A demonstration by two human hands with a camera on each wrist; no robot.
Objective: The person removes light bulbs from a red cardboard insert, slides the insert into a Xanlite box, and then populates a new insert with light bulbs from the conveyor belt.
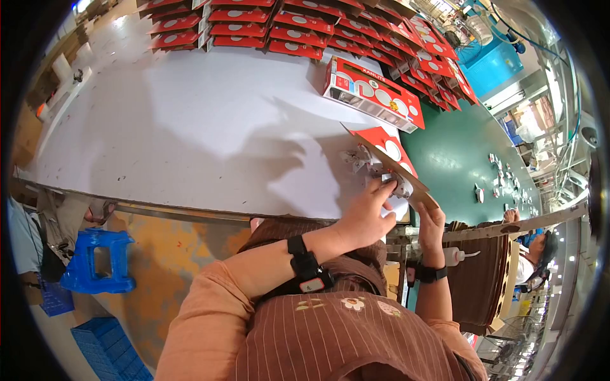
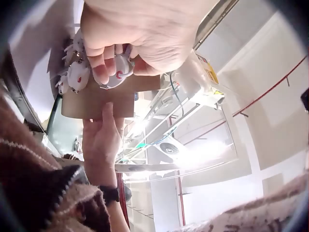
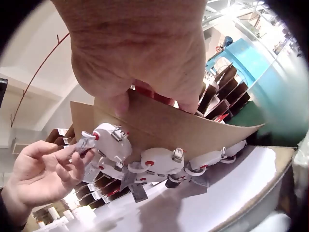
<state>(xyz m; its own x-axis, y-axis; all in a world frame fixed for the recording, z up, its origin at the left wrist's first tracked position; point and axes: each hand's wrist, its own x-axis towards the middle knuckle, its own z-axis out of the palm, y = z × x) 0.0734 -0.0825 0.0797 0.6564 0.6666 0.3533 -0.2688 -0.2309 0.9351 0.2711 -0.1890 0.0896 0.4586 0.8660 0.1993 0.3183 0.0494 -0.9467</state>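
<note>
My right hand [image 3: 140,58] grips the near end of a brown cardboard panel [image 3: 178,123], fingers over its red printed face and thumb on the plain side. Round white light fittings [image 3: 161,162] with metal clips and red dots sit in a row along the panel. My left hand [image 1: 362,219] is at the fitting nearest the right hand [image 2: 118,75]. Its thumb and fingers pinch a small grey wrapped piece [image 3: 86,143] beside that fitting. Other grey pieces [image 3: 137,192] hang from the fittings farther along. The panel stands tilted over the white tabletop [image 1: 190,146].
A red and white XANLITE box [image 1: 372,94] lies beyond the panel. Stacks of red cartons [image 1: 295,32] line the back. Several small parts [image 1: 499,171] are scattered on the green surface [image 1: 438,152] at the right. A blue stool [image 1: 98,260] stands on the floor at left.
</note>
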